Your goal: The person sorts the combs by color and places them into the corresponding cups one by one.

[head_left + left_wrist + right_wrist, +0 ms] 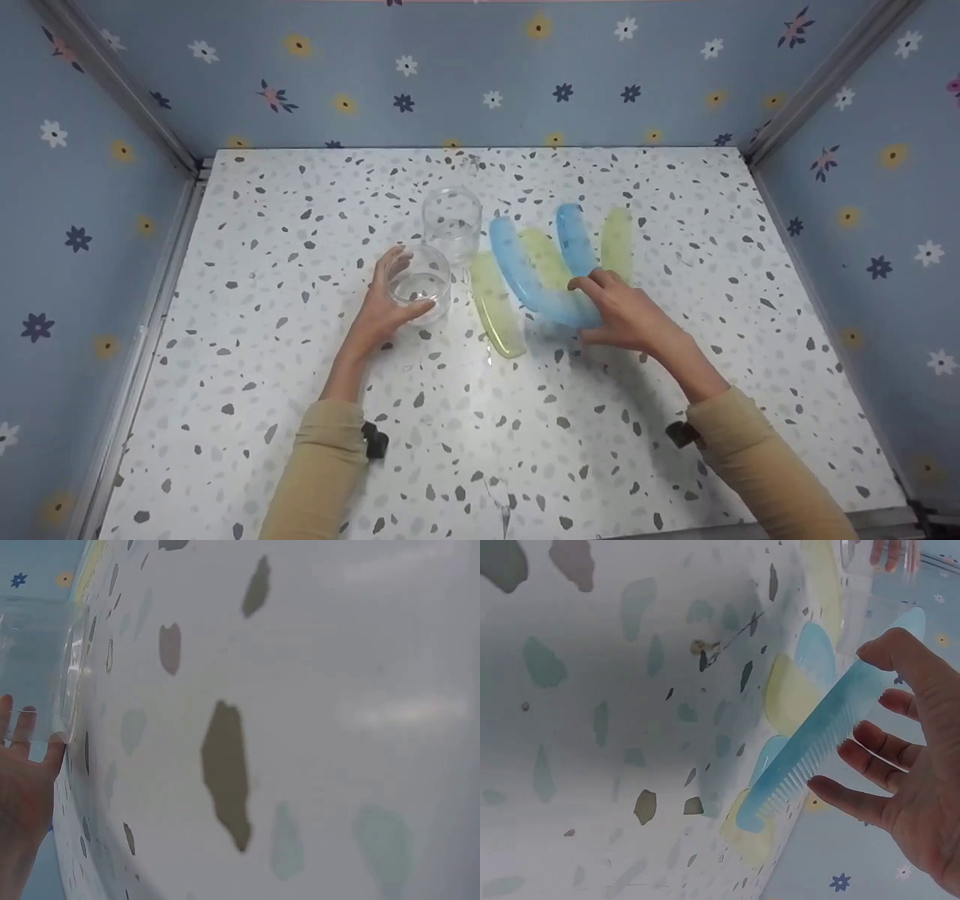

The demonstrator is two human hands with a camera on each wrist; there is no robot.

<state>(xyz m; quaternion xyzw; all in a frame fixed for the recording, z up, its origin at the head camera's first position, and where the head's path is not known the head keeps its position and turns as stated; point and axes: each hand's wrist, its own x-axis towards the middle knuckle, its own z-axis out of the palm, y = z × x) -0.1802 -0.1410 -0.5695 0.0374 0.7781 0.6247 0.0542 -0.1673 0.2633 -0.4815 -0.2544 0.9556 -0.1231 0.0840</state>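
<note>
My left hand (386, 300) grips a clear round cup (439, 304), with the thumb along its near side and the fingers around its far left side. In the left wrist view only the cup's edge (75, 652) and part of that hand show at the far left. My right hand (626, 315) holds a blue comb (810, 739) between thumb and fingers. This comb is tilted over the other combs, its teeth facing the palm. Beneath and beyond it lie two blue combs (571, 232) and several yellow combs (491, 296), side by side.
A second clear container (451, 217) stands just behind the held cup, left of the combs. The speckled white tabletop (300, 225) is bounded by flowered blue walls (480, 67) at the back and both sides.
</note>
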